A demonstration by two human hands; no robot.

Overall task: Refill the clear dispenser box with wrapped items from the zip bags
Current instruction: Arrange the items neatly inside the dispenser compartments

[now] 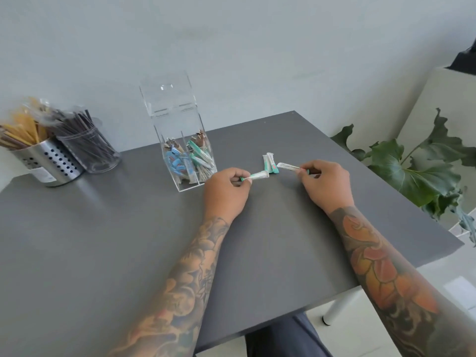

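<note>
On the grey table, each hand is pinching a light, crinkly wrapped stick by its end: left hand, right hand.

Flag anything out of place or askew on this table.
A few green-and-white wrapped packets lie loose on the grey table, right of the clear dispenser box instead of in it. Its lid stands open. Each hand, left and right, pinches another packet. Nothing looks damaged.

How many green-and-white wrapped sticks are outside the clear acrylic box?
4 visible: one pinched in the left hand, one in the right hand, and two loose green-and-white wrapped sticks lying together on the grey table between the hands. More could be hidden.
</note>
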